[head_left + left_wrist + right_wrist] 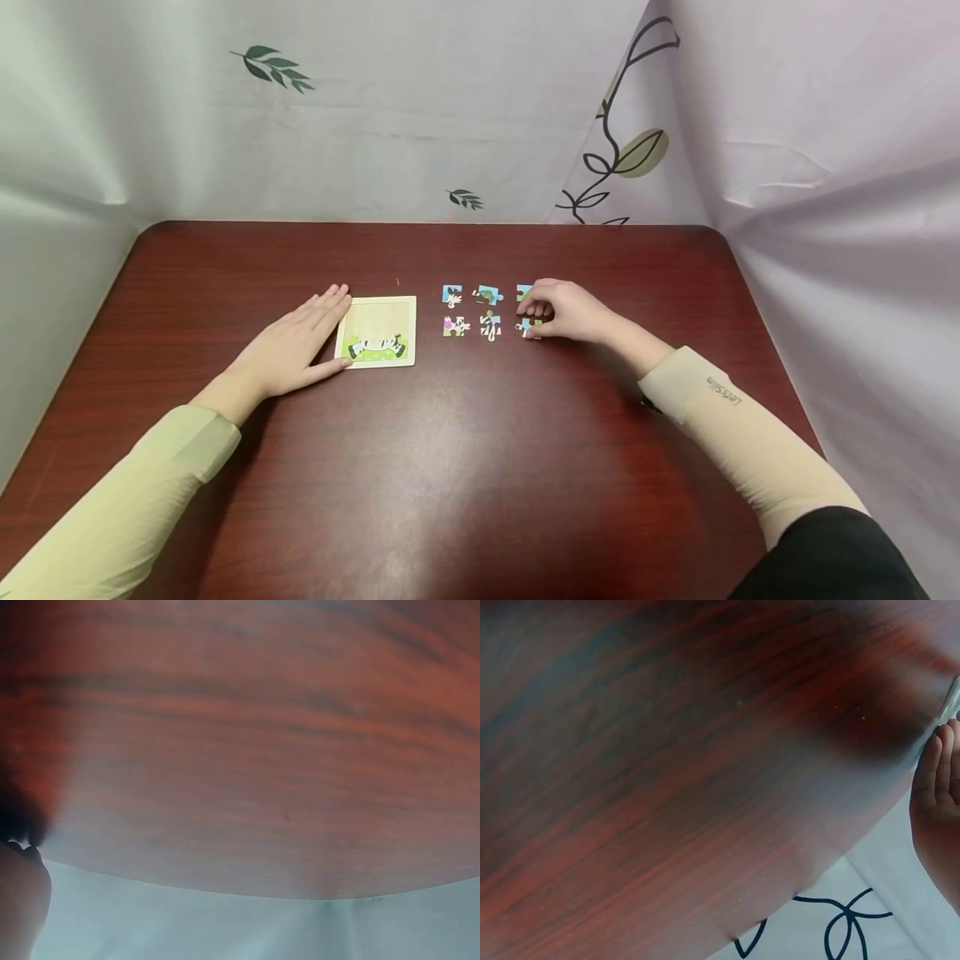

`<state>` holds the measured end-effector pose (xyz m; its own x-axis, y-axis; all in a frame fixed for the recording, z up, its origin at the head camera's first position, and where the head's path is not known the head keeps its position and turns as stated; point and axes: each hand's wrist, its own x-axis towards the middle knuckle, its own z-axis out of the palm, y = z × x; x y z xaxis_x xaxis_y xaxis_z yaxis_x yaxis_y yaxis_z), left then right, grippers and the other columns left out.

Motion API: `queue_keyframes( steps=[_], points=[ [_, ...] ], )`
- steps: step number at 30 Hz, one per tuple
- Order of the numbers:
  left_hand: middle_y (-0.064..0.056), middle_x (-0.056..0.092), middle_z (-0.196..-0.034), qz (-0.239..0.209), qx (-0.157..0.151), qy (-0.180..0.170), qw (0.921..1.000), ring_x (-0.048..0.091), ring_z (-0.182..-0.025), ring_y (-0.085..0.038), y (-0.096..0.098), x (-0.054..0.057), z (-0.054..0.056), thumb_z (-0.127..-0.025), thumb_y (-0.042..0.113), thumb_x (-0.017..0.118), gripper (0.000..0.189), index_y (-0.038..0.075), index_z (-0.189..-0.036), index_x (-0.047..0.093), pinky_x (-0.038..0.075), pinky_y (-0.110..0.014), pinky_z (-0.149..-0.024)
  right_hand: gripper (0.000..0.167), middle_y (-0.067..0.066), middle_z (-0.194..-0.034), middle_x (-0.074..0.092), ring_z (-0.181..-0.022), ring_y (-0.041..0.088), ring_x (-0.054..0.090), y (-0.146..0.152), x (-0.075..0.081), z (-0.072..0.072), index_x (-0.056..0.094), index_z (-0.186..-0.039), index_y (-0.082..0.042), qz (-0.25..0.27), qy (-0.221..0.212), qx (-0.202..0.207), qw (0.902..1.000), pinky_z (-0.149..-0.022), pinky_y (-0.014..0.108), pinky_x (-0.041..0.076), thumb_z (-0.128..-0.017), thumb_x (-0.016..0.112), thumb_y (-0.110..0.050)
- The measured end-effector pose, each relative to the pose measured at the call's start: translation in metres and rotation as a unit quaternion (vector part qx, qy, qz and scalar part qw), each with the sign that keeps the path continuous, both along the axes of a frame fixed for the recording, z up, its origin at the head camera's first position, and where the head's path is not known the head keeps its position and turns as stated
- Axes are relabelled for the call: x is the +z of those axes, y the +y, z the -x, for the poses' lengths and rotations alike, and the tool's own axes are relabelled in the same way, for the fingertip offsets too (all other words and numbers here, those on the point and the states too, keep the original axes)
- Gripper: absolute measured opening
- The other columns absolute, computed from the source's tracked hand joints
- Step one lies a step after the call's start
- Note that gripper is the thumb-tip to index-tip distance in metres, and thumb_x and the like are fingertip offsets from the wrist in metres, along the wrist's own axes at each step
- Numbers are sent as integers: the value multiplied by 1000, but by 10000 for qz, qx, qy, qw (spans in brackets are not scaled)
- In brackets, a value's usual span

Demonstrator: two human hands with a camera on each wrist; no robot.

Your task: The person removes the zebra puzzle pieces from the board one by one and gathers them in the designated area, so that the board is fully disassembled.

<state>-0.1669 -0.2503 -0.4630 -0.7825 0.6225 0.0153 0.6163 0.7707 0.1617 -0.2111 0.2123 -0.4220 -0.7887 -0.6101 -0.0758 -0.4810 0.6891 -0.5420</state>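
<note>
In the head view, a small square wooden puzzle tray (412,333) lies left of centre, with a zebra and green picture along its bottom part. My left hand (288,346) rests flat at its left side, fingers straight, fingertips and thumb touching its edge. Several puzzle pieces lie in two rows to the right of the tray, among them a zebra-striped piece (491,327). My right hand (570,310) is over the right-hand column, fingers bent. Its thumb touches the lower right puzzle piece (528,326); whether it pinches that piece is unclear. The upper right puzzle piece (523,292) is partly hidden.
The dark red-brown wooden table (420,467) has rounded far corners. White cloth (375,133) with leaf prints hangs behind it and at both sides. Both wrist views show mostly tabletop, with part of a hand at the edge.
</note>
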Motion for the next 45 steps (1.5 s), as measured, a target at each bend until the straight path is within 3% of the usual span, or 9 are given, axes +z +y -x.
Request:
queue_keyframes(
  steps=[9,21,29,38,45],
  points=[
    [-22,22,-176,-89,-70,40,9999,21,-165,-38,0,2,0,-101,48,66,94,-3,-167,24,4,-30,-138,17,3,-94,67,-86,16,63,3,5,-2,78,-100,-11,21,-146,30,9999,-80,31,55,-86,88,-10],
    [-25,24,-175,-149,-152,97,9997,24,-163,-41,0,4,-1,-100,46,67,93,-5,-166,25,16,-42,-138,15,3,-93,68,-86,17,64,3,4,0,79,-101,-9,29,-250,25,9997,-82,33,57,-87,85,-7],
    [-24,25,-174,-207,-136,145,9996,23,-164,-39,0,3,-2,-99,47,68,94,-5,-166,25,10,-36,-139,16,3,-94,68,-87,17,64,3,3,3,79,-102,-9,38,-272,51,9996,-83,33,58,-87,85,-6],
    [-24,24,-175,-160,-112,101,9998,23,-164,-39,-1,1,-1,-100,47,67,94,-4,-166,24,11,-36,-139,14,4,-97,70,-89,17,66,-1,4,5,80,-102,-9,275,148,98,9995,-83,32,60,-89,84,-6],
    [-22,20,-177,-38,-6,-63,10000,20,-165,-38,0,2,-1,-99,49,67,96,-3,-167,23,3,-29,-138,11,3,-97,71,-89,16,66,-20,8,7,80,-101,-10,500,227,181,9983,-82,30,60,-91,84,-8]
  ],
)
